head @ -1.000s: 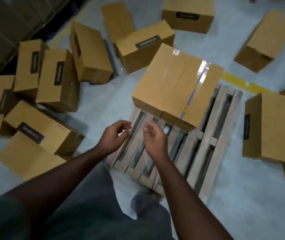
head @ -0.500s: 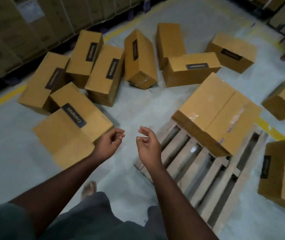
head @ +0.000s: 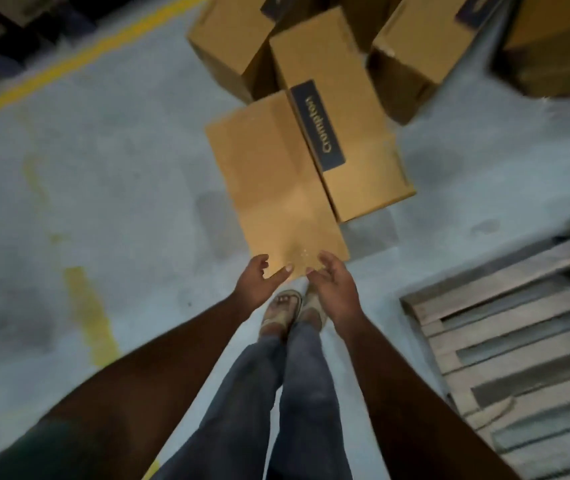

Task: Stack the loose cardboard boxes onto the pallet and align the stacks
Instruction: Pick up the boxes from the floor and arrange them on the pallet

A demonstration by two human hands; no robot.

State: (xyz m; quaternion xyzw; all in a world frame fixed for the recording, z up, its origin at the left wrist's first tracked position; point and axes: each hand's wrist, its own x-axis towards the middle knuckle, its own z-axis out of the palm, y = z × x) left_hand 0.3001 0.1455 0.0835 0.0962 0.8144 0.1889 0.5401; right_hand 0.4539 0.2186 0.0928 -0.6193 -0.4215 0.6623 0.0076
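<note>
boxes (head: 276,188): matt brown cardboard | pallet (head: 519,344): rough bare wood | floor (head: 103,202): dull painted concrete

grey concrete floor (head: 110,209), yellow painted line (head: 79,60)

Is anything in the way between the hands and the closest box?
Nothing visible. The left hand and right hand are open, right at the near edge of the plain box, with only bare floor around them.

left hand (head: 256,282), right hand (head: 334,285), empty, fingers relaxed
</note>
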